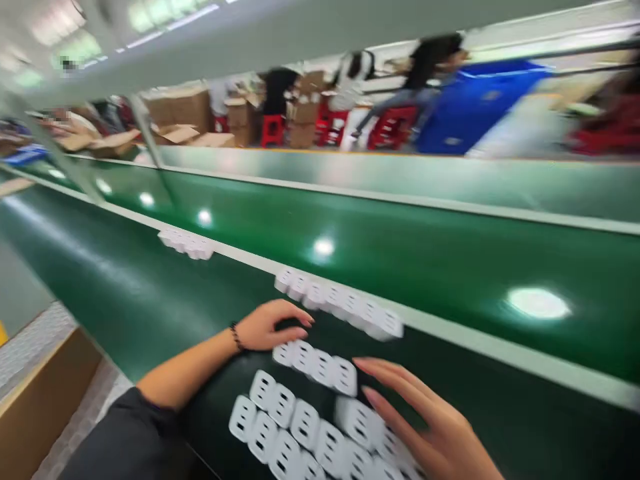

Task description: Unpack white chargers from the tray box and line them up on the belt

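Note:
A short row of white rounded plastic pieces with dark slots (313, 363) lies on the dark green bench between my hands. My left hand (270, 325), with a dark beaded bracelet at the wrist, is at the row's far left end, thumb and fingers apart. By the row's right end is my right hand (425, 417), its fingers stretched out and spread; it partly covers some pieces below. Nearer to me lie two more slanting rows of white pieces (305, 423), cut off at the bottom edge. Neither hand visibly holds a piece.
Another row of white pieces (340, 303) stands along the white rail (450, 330); a further group (186, 244) lies farther left. Beyond the rail runs a green belt (400, 233). A cardboard box (55, 400) stands at lower left. People, red stools (273, 130) and a blue bin (475, 107) are behind.

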{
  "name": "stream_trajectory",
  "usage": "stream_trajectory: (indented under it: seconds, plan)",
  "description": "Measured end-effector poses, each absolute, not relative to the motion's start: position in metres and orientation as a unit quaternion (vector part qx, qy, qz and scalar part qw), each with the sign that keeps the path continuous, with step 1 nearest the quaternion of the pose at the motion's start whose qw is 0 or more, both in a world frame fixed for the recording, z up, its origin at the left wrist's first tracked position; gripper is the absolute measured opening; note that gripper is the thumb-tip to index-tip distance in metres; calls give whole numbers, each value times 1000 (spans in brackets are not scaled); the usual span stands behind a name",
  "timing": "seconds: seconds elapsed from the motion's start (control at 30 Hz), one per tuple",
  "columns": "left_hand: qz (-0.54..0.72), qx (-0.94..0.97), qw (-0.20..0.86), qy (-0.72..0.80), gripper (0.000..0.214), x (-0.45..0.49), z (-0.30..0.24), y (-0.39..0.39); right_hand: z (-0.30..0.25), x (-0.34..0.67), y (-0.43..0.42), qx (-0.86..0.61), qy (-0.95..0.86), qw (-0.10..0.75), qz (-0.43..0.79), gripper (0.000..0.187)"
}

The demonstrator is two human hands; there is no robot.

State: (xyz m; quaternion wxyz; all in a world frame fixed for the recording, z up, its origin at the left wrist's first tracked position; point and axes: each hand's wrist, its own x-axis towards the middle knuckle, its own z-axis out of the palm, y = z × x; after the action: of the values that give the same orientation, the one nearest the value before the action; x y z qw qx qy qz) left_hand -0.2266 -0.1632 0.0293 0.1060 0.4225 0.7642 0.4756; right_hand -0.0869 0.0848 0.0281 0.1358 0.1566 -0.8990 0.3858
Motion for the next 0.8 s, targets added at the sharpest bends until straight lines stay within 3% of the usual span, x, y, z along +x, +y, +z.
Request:
stream_trajectory:
  seconds: [0.17,0.4,0.8]
  plan:
    - [447,458,205,740,32,-237,31,-170,43,-80,78,87,-898,57,427,26]
    - [333,538,244,735,67,-232,43,-174,44,-75,66,70,-905,11,420,37]
    - [302,536,244,750,62,-226,36,-168,38,-76,60,95,-940,44,325,38]
